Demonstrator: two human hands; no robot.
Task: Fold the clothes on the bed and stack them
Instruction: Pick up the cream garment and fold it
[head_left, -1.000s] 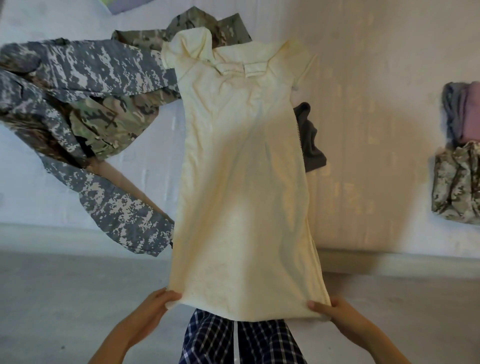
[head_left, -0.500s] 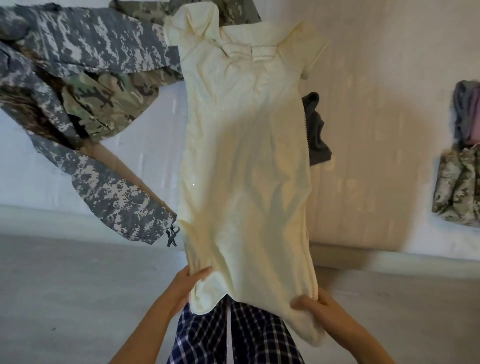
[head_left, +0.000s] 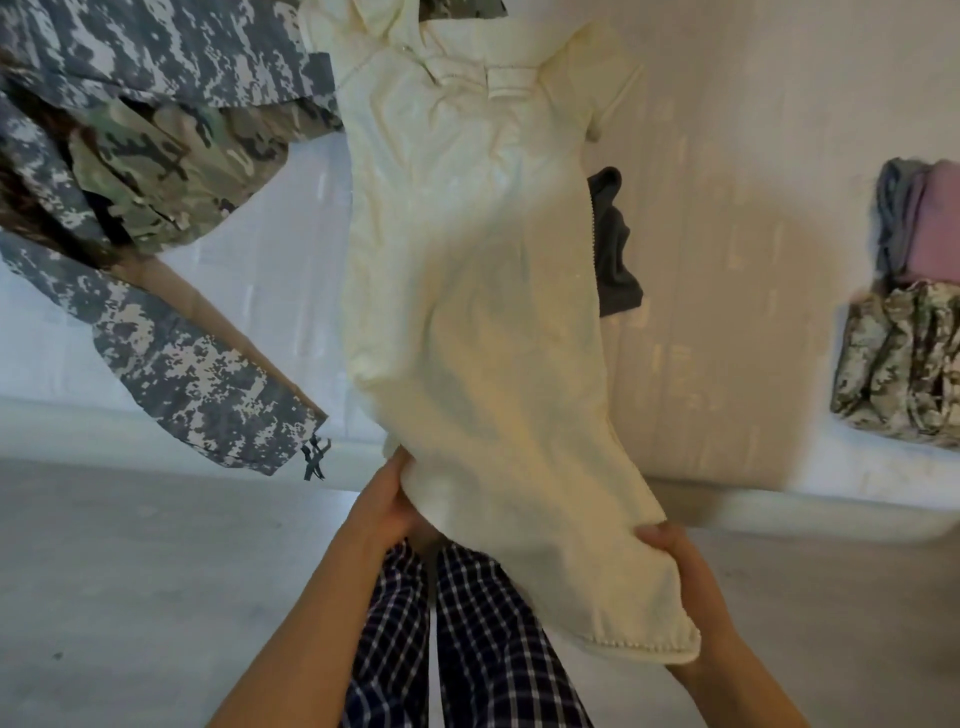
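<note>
Grips: left hand (head_left: 387, 501) and right hand (head_left: 670, 558) are each clamped on the lower end of the pale cream short-sleeved cloth dress (head_left: 467, 270). The hem is bunched and hangs off the near edge of the white bed (head_left: 727, 270). The dress body lies lengthwise on the bed, collar at the far end, wrinkled mid-length.

Judgement: for a clean fold, level both corners, pull the hem taut, and carry it to the collar with the side edges aligned.

Far left: grey and green camouflage jackets (head_left: 156, 104), unfolded. Far right: folded stack of clothes (head_left: 904, 353), well apart.
</note>
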